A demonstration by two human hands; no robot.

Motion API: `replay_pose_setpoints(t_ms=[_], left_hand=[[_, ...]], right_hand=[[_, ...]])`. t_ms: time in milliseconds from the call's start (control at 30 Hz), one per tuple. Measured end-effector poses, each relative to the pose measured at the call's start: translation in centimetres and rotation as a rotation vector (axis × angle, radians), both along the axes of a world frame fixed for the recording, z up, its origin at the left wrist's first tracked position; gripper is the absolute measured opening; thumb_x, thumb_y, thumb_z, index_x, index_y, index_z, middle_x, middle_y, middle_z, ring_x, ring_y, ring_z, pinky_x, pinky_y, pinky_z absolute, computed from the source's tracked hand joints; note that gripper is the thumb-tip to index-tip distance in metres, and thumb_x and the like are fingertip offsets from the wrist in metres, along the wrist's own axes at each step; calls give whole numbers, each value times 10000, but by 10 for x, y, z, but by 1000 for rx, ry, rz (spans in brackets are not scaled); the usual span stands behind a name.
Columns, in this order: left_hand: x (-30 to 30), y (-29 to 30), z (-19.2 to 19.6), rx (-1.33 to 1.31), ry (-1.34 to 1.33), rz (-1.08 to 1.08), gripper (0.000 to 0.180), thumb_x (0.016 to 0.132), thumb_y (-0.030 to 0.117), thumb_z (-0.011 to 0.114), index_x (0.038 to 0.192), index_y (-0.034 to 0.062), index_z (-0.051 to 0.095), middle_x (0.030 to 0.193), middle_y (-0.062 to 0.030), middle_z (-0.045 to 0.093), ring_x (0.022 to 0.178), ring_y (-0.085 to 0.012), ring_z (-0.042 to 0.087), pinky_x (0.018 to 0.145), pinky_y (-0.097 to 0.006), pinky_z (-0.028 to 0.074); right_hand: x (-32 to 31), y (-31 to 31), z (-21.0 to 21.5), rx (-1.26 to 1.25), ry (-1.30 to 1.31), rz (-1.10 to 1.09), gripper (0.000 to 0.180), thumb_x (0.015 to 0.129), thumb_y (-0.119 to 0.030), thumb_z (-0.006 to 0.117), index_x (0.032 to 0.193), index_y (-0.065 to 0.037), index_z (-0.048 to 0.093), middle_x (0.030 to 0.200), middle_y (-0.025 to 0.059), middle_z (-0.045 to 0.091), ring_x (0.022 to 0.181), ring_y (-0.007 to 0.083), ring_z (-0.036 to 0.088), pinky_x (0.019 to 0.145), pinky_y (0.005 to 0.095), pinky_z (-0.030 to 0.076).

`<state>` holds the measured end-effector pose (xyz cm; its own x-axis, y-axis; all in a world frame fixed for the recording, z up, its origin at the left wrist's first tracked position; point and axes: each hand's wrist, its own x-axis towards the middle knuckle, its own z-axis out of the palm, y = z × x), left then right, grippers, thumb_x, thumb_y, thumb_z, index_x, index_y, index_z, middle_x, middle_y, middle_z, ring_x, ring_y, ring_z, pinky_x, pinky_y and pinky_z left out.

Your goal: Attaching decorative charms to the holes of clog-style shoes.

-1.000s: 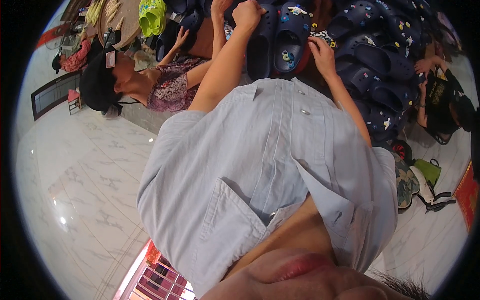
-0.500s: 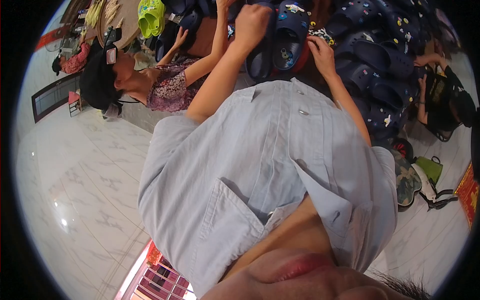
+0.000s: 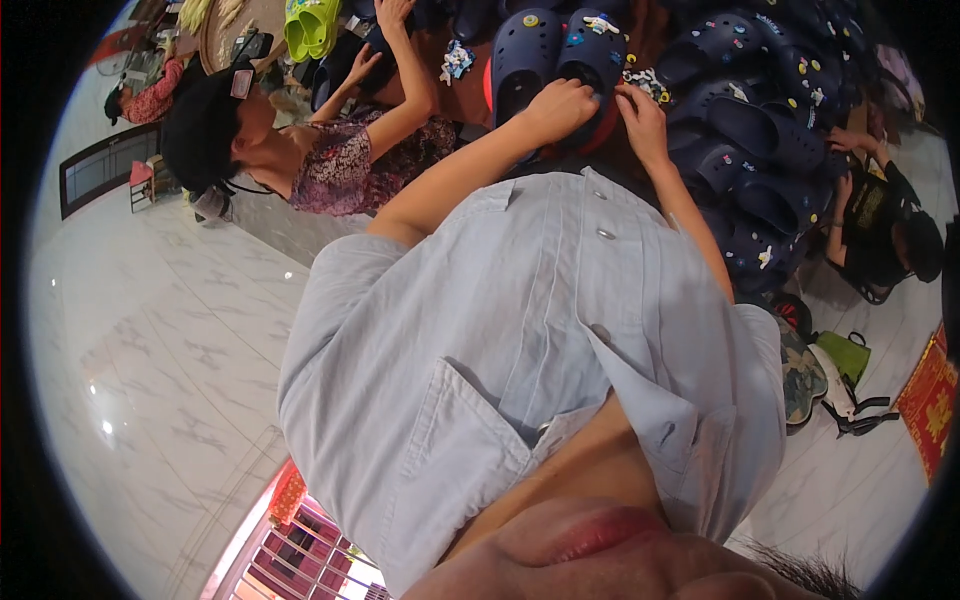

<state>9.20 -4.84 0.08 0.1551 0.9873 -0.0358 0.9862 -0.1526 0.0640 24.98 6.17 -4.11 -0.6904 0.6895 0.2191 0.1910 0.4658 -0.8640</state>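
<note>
A pair of navy clogs stands before me, the left clog (image 3: 524, 52) and the right clog (image 3: 594, 52), both with small charms on their toes. Something red (image 3: 488, 92) shows beneath and around them. My left hand (image 3: 560, 110) lies over the opening of the right clog, its fingers curled closed; what they pinch, if anything, is hidden. My right hand (image 3: 644, 122) is just right of that clog, fingers bent together beside a heap of small charms (image 3: 650, 84). What its fingertips hold is too small to make out.
Many navy clogs (image 3: 765, 130) are piled on the right. At left sits a person in a black cap (image 3: 215, 135), hands among other clogs, near lime-green clogs (image 3: 310, 28). More charms (image 3: 457, 62) lie left of the pair. Another person in black (image 3: 880, 215) works beyond the pile.
My left hand has come down and right, from above the left clog to the opening of the right one. My right hand stays nearly in place. The person at left has shifted an arm leftward.
</note>
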Motion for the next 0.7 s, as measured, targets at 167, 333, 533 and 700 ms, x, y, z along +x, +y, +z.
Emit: replay_pose_setpoints(t_ms=[167, 333, 533, 700], left_hand=[[2, 1, -6, 39, -92, 54, 216, 781, 102, 570, 978, 59, 644, 954, -103, 641, 914, -278, 629, 766, -374, 533], [5, 1, -5, 75, -179, 139, 226, 781, 98, 568, 992, 52, 637, 968, -124, 638, 909, -283, 629, 761, -374, 533], [-4, -1, 21, 237, -713, 425, 183, 839, 45, 585, 1011, 24, 644, 932, -155, 669, 770, -220, 663, 659, -330, 530], [-48, -23, 32, 254, -1387, 852, 191, 943, 99, 560, 1044, -30, 659, 859, -72, 684, 693, -117, 647, 613, -232, 518]], right_hand=[[3, 0, 2, -19, 12, 6, 201, 908, -128, 577, 1060, -10, 635, 1019, 152, 659, 943, 299, 646, 811, 346, 490], [4, 0, 6, -32, -9, -8, 204, 913, -127, 574, 1071, -15, 636, 1026, 149, 661, 943, 291, 648, 812, 342, 492], [4, 2, 3, -84, -6, -35, 208, 919, -136, 574, 1082, -22, 634, 1033, 141, 666, 953, 282, 648, 815, 330, 495], [-1, 1, 17, 75, 59, -53, 180, 909, -118, 585, 1054, -28, 642, 971, 137, 661, 902, 287, 640, 783, 340, 497]])
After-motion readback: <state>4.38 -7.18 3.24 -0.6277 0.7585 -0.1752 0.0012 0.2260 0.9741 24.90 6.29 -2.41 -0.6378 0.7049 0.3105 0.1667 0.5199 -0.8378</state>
